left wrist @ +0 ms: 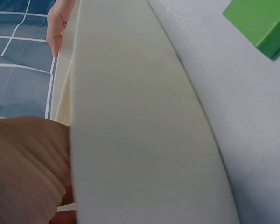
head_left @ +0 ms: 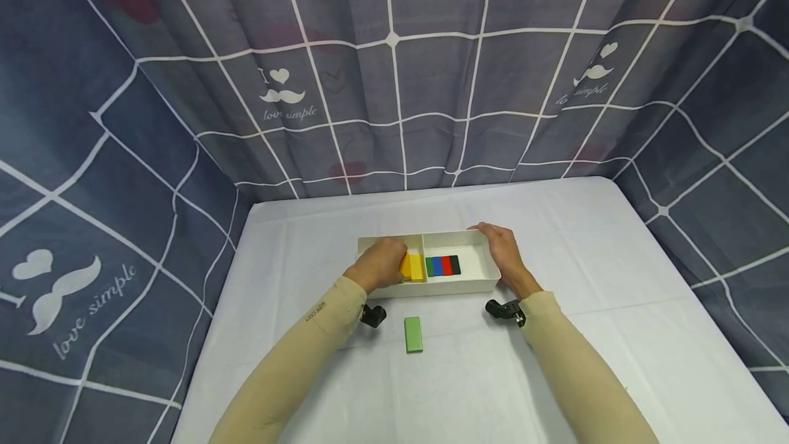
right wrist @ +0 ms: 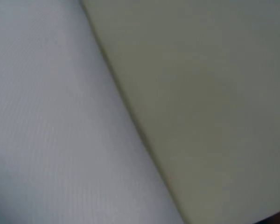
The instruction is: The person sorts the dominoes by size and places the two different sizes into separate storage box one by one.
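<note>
A long white box with a divider lies across the table. My left hand reaches into its left compartment, fingers bent around a yellow block; the fingertips are partly hidden. Another yellow block stands beside it against the divider. My right hand grips the box's right end, fingers over the far corner. In the right compartment, green, blue, red and black blocks lie in a row by the divider. The left wrist view shows the box's outer wall beside the left hand.
A light green block lies on the white tablecloth in front of the box. Dark checked curtains enclose the table at the back and both sides. Small black wrist devices sit under both cuffs.
</note>
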Action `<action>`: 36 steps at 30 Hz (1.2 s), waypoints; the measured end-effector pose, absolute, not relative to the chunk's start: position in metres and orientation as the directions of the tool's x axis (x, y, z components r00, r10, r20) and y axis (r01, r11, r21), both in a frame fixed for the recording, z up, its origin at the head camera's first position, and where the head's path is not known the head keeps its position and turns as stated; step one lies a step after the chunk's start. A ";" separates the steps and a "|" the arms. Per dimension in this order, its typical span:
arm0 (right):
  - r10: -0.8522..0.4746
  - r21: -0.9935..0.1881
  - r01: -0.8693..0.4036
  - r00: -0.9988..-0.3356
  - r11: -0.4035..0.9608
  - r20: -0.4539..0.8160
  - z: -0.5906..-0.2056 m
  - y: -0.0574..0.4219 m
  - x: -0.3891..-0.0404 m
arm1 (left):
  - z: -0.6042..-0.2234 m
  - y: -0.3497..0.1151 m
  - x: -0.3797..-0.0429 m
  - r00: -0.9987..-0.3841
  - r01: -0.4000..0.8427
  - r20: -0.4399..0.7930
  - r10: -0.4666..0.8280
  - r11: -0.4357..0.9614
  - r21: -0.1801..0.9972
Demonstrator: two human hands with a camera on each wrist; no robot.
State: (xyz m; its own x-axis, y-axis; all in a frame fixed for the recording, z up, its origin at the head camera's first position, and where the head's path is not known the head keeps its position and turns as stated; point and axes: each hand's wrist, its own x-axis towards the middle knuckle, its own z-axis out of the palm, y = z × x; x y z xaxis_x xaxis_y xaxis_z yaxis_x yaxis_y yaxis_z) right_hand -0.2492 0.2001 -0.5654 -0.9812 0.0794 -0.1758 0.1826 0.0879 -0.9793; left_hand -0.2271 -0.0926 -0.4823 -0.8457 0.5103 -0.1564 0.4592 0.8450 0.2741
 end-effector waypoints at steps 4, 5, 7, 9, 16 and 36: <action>0.082 -0.979 0.183 -0.981 0.093 -0.175 -0.566 0.200 -0.249 | -0.487 -0.092 -0.228 -0.859 0.426 -0.173 0.481 0.860 0.280; 0.081 -0.979 0.180 -0.982 0.096 -0.172 -0.566 0.200 -0.248 | -0.487 -0.092 -0.229 -0.859 0.426 -0.173 0.483 0.859 0.284; 0.084 -0.979 0.180 -0.981 0.097 -0.172 -0.566 0.200 -0.248 | -0.488 -0.092 -0.229 -0.855 0.432 -0.172 0.490 0.855 0.288; 0.081 -0.979 0.179 -0.982 0.101 -0.172 -0.566 0.200 -0.248 | -0.488 -0.092 -0.229 -0.853 0.435 -0.170 0.494 0.852 0.292; 0.073 -0.975 0.195 -0.980 0.108 -0.188 -0.565 0.202 -0.248 | -0.490 -0.091 -0.230 -0.851 0.442 -0.171 0.497 0.852 0.279; 0.057 -0.972 0.217 -0.976 0.091 -0.212 -0.563 0.203 -0.247 | -0.490 -0.090 -0.232 -0.847 0.428 -0.199 0.492 0.855 0.293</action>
State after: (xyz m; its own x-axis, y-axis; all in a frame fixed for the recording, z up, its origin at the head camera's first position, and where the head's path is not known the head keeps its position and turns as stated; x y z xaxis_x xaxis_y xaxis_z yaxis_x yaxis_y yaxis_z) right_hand -0.2472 0.2028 -0.5634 -0.9756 0.0572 -0.2122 0.2167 0.0907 -0.9720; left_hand -0.2320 -0.0903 -0.4896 -0.8474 0.4923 -0.1989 0.4280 0.8550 0.2931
